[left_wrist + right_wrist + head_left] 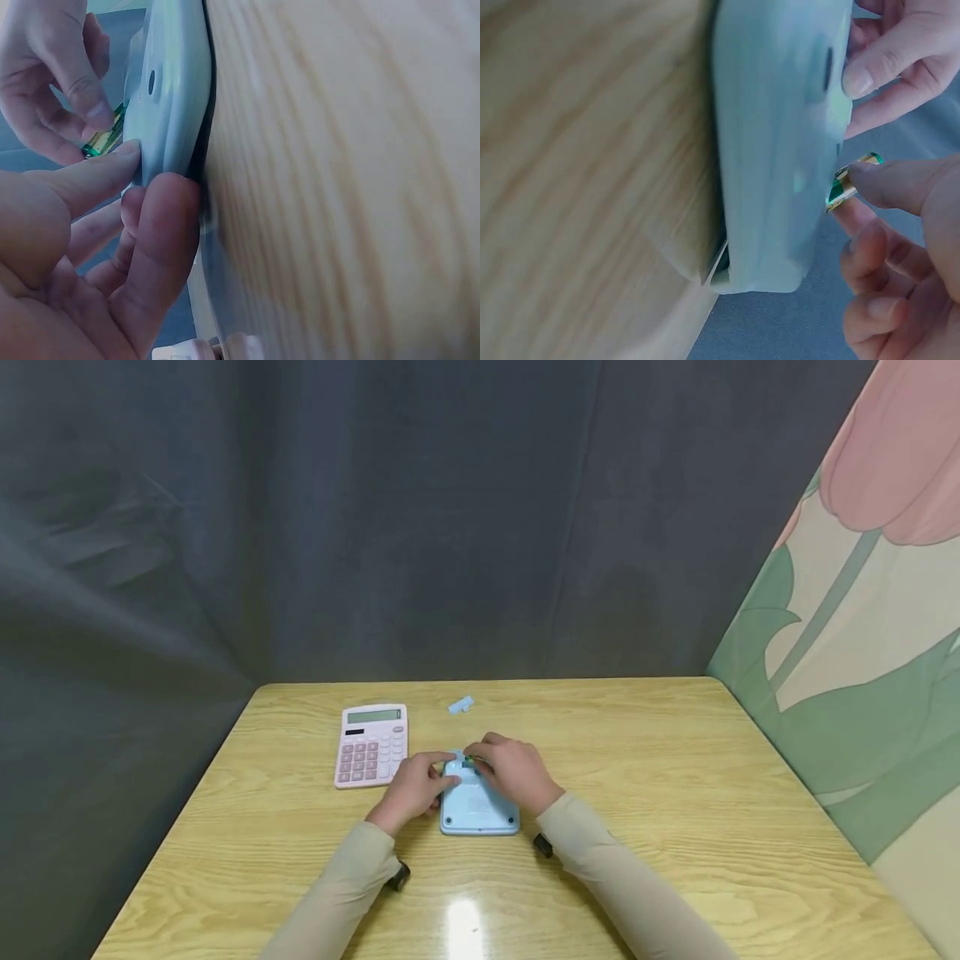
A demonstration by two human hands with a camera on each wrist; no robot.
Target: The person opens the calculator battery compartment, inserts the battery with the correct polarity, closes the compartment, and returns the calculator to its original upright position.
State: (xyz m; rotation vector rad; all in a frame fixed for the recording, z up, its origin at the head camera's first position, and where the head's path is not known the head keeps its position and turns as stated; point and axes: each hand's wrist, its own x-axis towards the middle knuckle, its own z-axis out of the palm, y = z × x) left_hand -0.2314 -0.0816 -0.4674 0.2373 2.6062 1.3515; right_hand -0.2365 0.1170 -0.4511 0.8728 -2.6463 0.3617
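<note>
A light-blue calculator lies face down on the table, its back with small dark feet upward. My left hand grips its left side, thumb on the back and other fingers at the edge. Between thumb and fingertips my right hand pinches a green-and-gold battery at the far end of the back. In the left wrist view the battery sits tilted, one end at the calculator's back. The hands partly hide the spot where it meets the calculator.
A pink calculator lies face up to the left, close to my left hand. Beyond the hands is a small light-blue plastic piece. A dark curtain hangs behind the wooden table.
</note>
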